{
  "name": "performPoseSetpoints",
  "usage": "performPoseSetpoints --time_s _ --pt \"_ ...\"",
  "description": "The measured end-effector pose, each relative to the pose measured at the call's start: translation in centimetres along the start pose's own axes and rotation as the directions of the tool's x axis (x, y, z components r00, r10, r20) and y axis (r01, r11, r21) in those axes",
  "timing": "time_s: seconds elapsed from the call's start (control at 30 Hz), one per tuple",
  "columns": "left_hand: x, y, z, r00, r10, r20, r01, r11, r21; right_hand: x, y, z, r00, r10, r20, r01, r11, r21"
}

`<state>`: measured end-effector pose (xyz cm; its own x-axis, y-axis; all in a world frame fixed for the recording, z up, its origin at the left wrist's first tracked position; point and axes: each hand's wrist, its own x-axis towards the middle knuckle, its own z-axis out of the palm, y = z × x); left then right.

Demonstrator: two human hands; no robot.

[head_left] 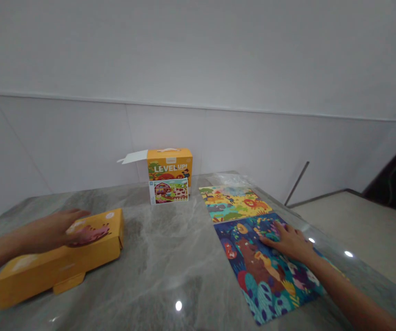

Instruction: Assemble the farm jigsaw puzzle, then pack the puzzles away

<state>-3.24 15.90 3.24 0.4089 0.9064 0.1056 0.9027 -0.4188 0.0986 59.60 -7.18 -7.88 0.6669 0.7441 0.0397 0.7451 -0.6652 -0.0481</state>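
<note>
My left hand (58,232) reaches across the top of a long yellow cardboard box (90,257), with the thumb by the near edge and the fingertips over the far edge. A pink animal picture shows on the box's top, and a flap sticks out low on its near side. My right hand (289,241) lies with spread fingers on a dark blue puzzle picture (260,276) of a bear among plants. Touching its far edge is a yellow and green puzzle picture (235,204) with a lion. Part of the blue picture is hidden beneath my hand and forearm.
An orange "LEVEL UP!" carton (170,158) with a handle and a raised white flap stands near the wall. A farm picture card (170,191) leans on its front. Clear plastic (230,179) lies at the far right of the grey marbled table (170,266).
</note>
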Motion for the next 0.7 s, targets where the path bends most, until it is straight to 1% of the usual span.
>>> performPoseSetpoints --time_s 0.03,0.1,0.17,0.2,0.23,0.27,0.33,0.4,0.47,0.5,0.6,0.63,0.67,0.7 --pt "1.6 1.8 -1.1 0.992 0.113 0.048 -0.113 0.994 0.004 -0.1 0.2 0.2 1.0 0.012 -0.007 -0.012 1.0 0.002" --pt "5.3 5.7 -3.1 0.969 0.236 -0.073 -0.234 0.971 0.038 -0.5 0.4 0.7 0.998 0.037 -0.047 -0.037 0.999 -0.003" --pt "9.1 9.8 -4.3 0.93 0.338 -0.148 -0.33 0.941 0.075 -1.0 0.1 1.2 0.993 0.022 -0.112 -0.024 1.0 -0.019" --pt "10.9 11.6 -4.6 0.911 0.382 -0.157 -0.372 0.924 0.092 -1.2 0.0 1.3 0.989 0.005 -0.147 -0.009 1.0 -0.028" --pt "12.6 13.4 -4.7 0.897 0.414 -0.154 -0.401 0.909 0.11 -1.5 -0.1 1.4 0.985 -0.011 -0.173 0.006 0.999 -0.033" --pt "14.1 14.9 -4.7 0.904 0.402 -0.148 -0.384 0.913 0.136 -1.8 -0.3 1.4 0.981 -0.025 -0.192 0.019 0.999 -0.035" --pt "16.4 17.2 -4.5 0.929 0.324 -0.178 -0.294 0.939 0.177 -2.2 -0.4 1.2 0.978 -0.035 -0.207 0.03 0.999 -0.028" --pt "18.0 18.7 -4.4 0.946 0.205 -0.252 -0.157 0.968 0.196 -2.5 -0.6 0.9 0.977 -0.032 -0.212 0.027 0.999 -0.026" --pt "19.1 19.4 -4.7 0.935 0.124 -0.333 -0.063 0.98 0.189 -2.6 -0.6 0.7 0.975 -0.038 -0.217 0.033 0.999 -0.027" --pt "19.5 19.6 -4.9 0.923 0.11 -0.368 -0.046 0.982 0.181 -2.6 -0.6 0.6 0.975 -0.042 -0.22 0.037 0.999 -0.026" --pt "20.8 19.8 -5.6 0.89 0.159 -0.427 -0.097 0.982 0.164 -2.6 -0.7 0.7 0.971 -0.053 -0.233 0.05 0.999 -0.018" --pt "21.2 19.9 -5.8 0.889 0.177 -0.422 -0.119 0.98 0.161 -2.5 -0.7 0.7 0.969 -0.054 -0.24 0.052 0.999 -0.014" --pt "21.7 19.9 -5.9 0.898 0.189 -0.398 -0.135 0.978 0.158 -2.5 -0.7 0.8 0.968 -0.053 -0.247 0.053 0.999 -0.01" --pt "22.2 20.0 -5.9 0.917 0.192 -0.35 -0.146 0.977 0.153 -2.5 -0.6 0.9 0.966 -0.055 -0.254 0.055 0.998 -0.005"
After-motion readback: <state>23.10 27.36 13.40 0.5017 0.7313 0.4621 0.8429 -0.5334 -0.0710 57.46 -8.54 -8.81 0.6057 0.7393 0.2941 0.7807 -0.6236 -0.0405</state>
